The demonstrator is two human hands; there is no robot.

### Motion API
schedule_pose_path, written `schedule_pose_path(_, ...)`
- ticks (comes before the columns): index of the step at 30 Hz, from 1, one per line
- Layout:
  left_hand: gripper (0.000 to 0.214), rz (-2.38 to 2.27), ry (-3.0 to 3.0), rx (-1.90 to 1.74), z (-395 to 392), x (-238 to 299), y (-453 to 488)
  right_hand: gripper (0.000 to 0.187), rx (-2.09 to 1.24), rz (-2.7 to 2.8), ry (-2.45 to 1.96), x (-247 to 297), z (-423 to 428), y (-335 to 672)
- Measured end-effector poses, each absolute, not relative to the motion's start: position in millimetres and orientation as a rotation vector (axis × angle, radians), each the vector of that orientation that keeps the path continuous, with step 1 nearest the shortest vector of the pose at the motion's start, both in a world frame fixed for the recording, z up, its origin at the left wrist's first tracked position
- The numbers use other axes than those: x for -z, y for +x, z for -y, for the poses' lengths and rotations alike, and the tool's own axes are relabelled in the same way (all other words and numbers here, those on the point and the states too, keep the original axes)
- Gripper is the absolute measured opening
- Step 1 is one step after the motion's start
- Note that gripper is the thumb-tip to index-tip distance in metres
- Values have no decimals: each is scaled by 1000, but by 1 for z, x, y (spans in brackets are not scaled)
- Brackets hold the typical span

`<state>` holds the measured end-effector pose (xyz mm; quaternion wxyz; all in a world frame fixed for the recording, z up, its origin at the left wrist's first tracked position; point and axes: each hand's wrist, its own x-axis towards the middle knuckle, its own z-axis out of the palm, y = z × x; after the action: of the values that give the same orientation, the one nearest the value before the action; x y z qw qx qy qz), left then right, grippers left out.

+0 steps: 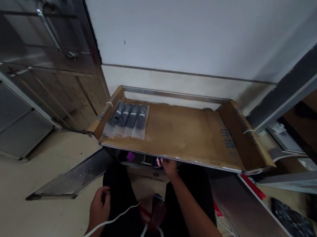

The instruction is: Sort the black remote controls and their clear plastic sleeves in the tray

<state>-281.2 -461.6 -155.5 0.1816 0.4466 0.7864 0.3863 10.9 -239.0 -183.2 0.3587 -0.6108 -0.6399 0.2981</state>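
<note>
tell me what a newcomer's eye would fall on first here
Probably the brown cardboard lining across the middle, with four clear bags of dark items side by side at its left end. Next, perhaps, the small lit screen beside the right hand, below the lining's near edge. The shiny door handle at upper left also stands out.

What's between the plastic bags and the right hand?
In the head view, going from the plastic bags to the right hand: a strip of brown cardboard, then the shelf's front edge.
</note>
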Motion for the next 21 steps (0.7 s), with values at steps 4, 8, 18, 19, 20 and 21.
schedule_pose_path(4, 21, -2148, 1447, -1160, 454, 128, -276, 29, -885, 1638, -1583, 173, 314, 42)
schedule_pose_path(8, 16, -1839, 1770, -1211, 402, 49, -257, 24, -1000, 1635, -1402, 140, 371, 53)
schedule_pose_path(18, 40, -2219, 2071, -744, 189, -26, -200, 31, -371, 1684, -1401, 4, 260, 81)
schedule_pose_path(19, 43, -2288, 2056, -698, 182, -20, -194, 35, -383, 1657, -1450, 3, 240, 82)
schedule_pose_path(20, 44, -2326, 2050, -670, 178, -15, -190, 38, -411, 1615, -1514, 4, 223, 83)
schedule_pose_path(21, 45, -2338, 2053, -665, 177, -10, -186, 39, -429, 1593, -1565, 6, 209, 82)
